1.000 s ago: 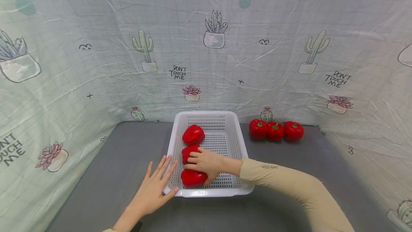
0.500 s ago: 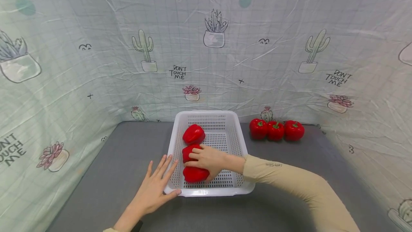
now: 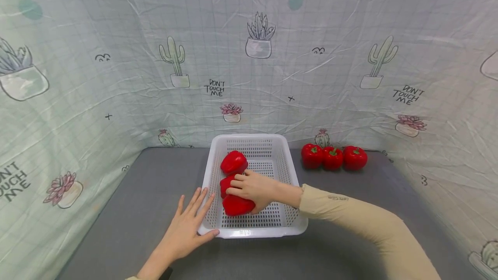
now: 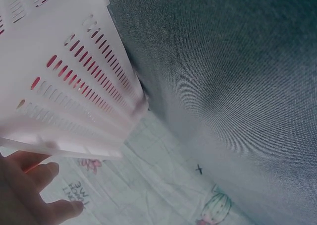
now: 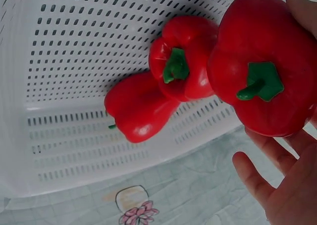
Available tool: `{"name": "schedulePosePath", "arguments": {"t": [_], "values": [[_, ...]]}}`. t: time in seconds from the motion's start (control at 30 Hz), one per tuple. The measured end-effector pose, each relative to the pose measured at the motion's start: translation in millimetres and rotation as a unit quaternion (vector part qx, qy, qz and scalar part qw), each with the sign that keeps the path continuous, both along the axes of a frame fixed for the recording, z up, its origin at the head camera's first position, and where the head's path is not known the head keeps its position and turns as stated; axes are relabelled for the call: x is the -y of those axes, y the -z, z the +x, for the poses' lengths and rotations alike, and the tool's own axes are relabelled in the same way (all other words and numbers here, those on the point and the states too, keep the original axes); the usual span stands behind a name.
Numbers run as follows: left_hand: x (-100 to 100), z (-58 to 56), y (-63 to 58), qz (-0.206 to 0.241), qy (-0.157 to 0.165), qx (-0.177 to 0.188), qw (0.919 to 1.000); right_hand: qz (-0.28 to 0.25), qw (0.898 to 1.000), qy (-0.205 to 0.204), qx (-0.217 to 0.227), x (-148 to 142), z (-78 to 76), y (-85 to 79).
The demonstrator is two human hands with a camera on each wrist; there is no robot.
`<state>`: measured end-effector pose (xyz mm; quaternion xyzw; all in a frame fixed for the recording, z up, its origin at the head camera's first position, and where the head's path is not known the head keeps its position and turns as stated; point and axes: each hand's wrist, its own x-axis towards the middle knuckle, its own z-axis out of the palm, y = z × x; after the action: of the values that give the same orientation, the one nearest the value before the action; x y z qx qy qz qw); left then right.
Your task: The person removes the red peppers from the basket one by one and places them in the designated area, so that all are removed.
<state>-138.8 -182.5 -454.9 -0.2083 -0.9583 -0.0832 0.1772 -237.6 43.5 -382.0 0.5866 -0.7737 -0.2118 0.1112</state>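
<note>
A white perforated plastic basket [image 3: 249, 231] holds three red bell peppers along its left side. My right hand [image 3: 256, 188] reaches over the basket's right wall and grips the nearest bell pepper [image 3: 236, 205]. In the right wrist view, thumb and fingers sit on either side of this bell pepper [image 5: 257, 31], its green stem facing the camera. It lies up against the middle bell pepper [image 3: 227, 184], which is partly covered by fingers. Behind them is the far bell pepper [image 3: 233, 162]. My left hand [image 3: 188, 226] rests with spread, straight fingers on the basket's near left rim.
Three more red bell peppers [image 3: 333, 158] stand in a row on the grey table [image 3: 167, 176], right of the basket at the back. A cactus-printed cloth [image 3: 202, 55] hangs behind the table and along both sides.
My right hand has drawn the nearest bell pepper away from the basket's front wall, toward the middle one and slightly right. The left hand has kept its place on the rim.
</note>
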Motion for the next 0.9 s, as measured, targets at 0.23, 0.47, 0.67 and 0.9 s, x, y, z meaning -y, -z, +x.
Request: {"name": "schedulePosePath", "arguments": {"t": [0.23,0.47,0.67,0.9], "values": [[-1.4,2.5,-0.5,0.007,-0.003,0.006,0.9999,-0.018,0.999,0.025,0.019,-8.3,3.1,-11.2],[-2.1,2.4,-1.5,0.011,-0.005,0.015,0.9998,-0.041,0.997,0.052,0.037,-19.0,1.8,-22.4],[-1.1,1.9,-0.3,0.009,-0.005,0.004,0.9999,-0.07,0.993,0.058,0.069,-30.4,2.2,-25.9],[-1.1,1.1,1.6,0.005,-0.006,-0.008,0.9999,-0.094,0.989,0.079,0.084,-47.2,1.5,-26.9]]}}
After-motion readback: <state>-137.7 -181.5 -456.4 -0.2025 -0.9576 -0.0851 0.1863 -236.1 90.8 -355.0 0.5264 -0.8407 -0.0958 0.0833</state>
